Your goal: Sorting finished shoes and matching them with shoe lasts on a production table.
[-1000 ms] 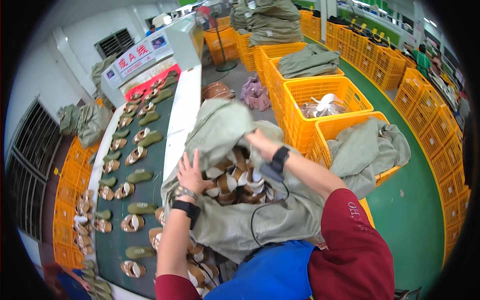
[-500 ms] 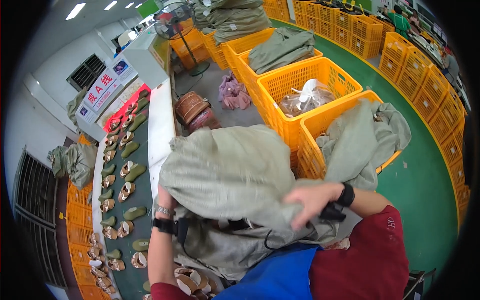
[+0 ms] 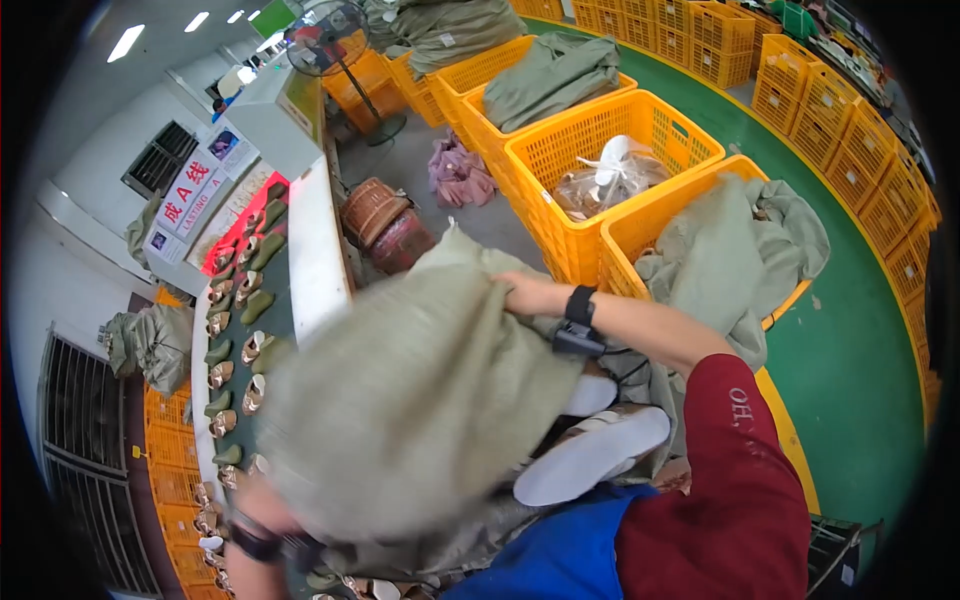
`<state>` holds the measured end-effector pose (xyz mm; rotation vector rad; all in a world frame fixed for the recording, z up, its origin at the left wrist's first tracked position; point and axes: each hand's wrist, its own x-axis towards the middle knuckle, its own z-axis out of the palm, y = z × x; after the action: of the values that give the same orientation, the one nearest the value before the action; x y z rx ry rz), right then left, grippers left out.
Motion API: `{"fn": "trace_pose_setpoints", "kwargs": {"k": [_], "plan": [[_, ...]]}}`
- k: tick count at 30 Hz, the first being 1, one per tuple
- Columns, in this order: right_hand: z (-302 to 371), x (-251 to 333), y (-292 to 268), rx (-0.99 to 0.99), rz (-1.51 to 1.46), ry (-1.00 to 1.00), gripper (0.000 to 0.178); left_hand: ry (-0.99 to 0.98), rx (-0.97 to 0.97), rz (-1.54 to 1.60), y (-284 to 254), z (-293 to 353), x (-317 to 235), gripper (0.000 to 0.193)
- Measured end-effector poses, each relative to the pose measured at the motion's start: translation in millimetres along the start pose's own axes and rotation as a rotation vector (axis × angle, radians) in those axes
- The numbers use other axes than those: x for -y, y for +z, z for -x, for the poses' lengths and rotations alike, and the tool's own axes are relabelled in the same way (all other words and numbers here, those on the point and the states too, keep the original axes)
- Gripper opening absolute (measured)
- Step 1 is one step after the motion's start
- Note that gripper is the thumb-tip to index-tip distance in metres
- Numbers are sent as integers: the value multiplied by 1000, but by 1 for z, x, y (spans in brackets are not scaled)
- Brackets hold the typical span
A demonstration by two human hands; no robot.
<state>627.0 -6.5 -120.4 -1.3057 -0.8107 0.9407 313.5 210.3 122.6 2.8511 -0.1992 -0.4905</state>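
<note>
A grey-green woven sack [image 3: 400, 400], blurred by motion, is held tilted in front of me. My right hand [image 3: 525, 293] is closed on the cloth at its upper right. My left hand [image 3: 268, 503] is at the sack's lower left edge, smeared by motion, with its fingers not made out. Below the sack's right side, a shoe with a white sole [image 3: 600, 455] lies sole out on grey cloth, and another pale sole [image 3: 592, 392] shows just above it. More shoes [image 3: 375, 588] show by the lower edge, partly hidden.
On my left runs a green conveyor belt with shoe uppers [image 3: 253, 350] and green lasts [image 3: 257, 307]. Ahead stand yellow crates [image 3: 575, 245], one holding a bag [image 3: 612, 185], another draped with a sack [image 3: 715, 265]. A brown basket [image 3: 375, 212] and pink cloth [image 3: 460, 172] lie on the floor.
The sack has swung left and lower, tipping more upright. My right hand has moved up and left with its cloth; my left hand has dropped down and left. White-soled shoes have come into view.
</note>
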Motion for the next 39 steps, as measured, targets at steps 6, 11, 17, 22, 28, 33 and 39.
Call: {"fn": "trace_pose_setpoints", "kwargs": {"k": [6, 11, 17, 22, 28, 33, 39], "plan": [[-31, 4, 138, -472, 225, -95, 33, -513, -944, 20, -45, -48, 234, 47], [-41, -31, 132, -340, -574, 182, 31, -421, -848, -332, 21, -141, 191, 69], [-47, 34, 2, -335, -1019, 195, 40, -263, -262, 5, 55, -209, 122, 90], [-70, 25, -62, -545, -353, 64, 34, -560, -435, -414, 78, -235, 225, 58], [-107, -76, -120, -749, 1007, -64, 22, -632, -344, -446, 84, -269, 295, 51], [-147, -137, -102, -463, 1119, 279, 22, -511, 128, -26, 132, -249, 402, 72], [-152, -192, -134, -304, 647, 350, 32, -458, 520, 880, 134, -271, 387, 48]]}}
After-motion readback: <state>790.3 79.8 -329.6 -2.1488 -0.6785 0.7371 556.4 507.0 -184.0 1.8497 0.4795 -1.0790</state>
